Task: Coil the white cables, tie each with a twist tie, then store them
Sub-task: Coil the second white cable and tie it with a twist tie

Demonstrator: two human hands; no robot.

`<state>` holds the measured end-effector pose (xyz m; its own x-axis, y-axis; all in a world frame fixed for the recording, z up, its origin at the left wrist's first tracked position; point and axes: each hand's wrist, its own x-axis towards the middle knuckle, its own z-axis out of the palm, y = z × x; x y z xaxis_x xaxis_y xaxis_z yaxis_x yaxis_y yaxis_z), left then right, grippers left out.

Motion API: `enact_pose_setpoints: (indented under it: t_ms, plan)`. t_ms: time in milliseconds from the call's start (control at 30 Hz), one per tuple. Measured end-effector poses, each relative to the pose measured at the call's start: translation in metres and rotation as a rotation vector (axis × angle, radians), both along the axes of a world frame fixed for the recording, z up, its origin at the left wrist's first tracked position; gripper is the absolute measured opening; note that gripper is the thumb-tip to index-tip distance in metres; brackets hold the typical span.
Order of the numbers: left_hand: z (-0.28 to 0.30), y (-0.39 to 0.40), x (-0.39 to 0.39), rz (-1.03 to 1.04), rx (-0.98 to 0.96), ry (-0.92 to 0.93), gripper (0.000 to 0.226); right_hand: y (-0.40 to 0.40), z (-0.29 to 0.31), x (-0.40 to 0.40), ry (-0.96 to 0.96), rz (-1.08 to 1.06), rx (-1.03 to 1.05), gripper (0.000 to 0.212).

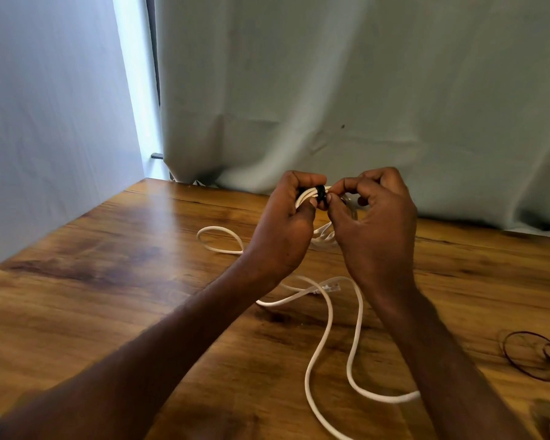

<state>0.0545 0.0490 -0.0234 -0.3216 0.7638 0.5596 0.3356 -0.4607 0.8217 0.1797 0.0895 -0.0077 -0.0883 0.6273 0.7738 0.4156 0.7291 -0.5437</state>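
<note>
Coiled white cable (305,195) sat raised above the counter (108,281), between both hands.
Left hand (286,223) gripped the coil; right hand (375,217) pinched the black twist tie (320,193) wrapped across its strands.

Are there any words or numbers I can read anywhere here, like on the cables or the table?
None: nothing readable shows in this view.
The coiled white cable and the black tie around it, held by the left hand and right hand, show no print.
The wooden table and the curtain carry no print.
</note>
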Motion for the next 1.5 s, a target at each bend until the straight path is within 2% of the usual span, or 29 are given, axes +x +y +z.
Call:
enact_pose_setpoints:
  t_ms: [233, 367, 533, 800, 1133, 1333, 1500]
  plan:
    - [0.0, 0.001, -0.002, -0.025, -0.004, 0.025, 0.032, -0.004, 0.0, 0.0, -0.077, -0.069, 0.127, 0.016]
    - [0.003, 0.003, -0.004, -0.015, -0.005, -0.024, 0.031, -0.009, 0.005, 0.001, -0.016, -0.004, 0.114, 0.019]
    - [0.005, 0.003, -0.008, -0.01, -0.018, -0.088, 0.032, -0.008, 0.008, 0.005, -0.043, -0.027, 0.109, 0.02]
    - [0.001, 0.0, 0.0, -0.033, -0.029, -0.038, 0.033, -0.003, 0.004, 0.006, -0.036, -0.025, 0.084, 0.014]
    - [0.001, 0.001, -0.001, -0.038, -0.027, -0.059, 0.033, 0.0, -0.002, 0.002, -0.157, -0.045, 0.195, 0.013]
    - [0.001, 0.0, -0.002, -0.056, -0.029, -0.05, 0.03, 0.003, -0.003, 0.002, -0.17, -0.026, 0.168, 0.017]
    - [0.003, 0.0, -0.003, -0.03, -0.053, -0.117, 0.031, 0.0, 0.001, 0.003, -0.132, -0.009, 0.145, 0.021]
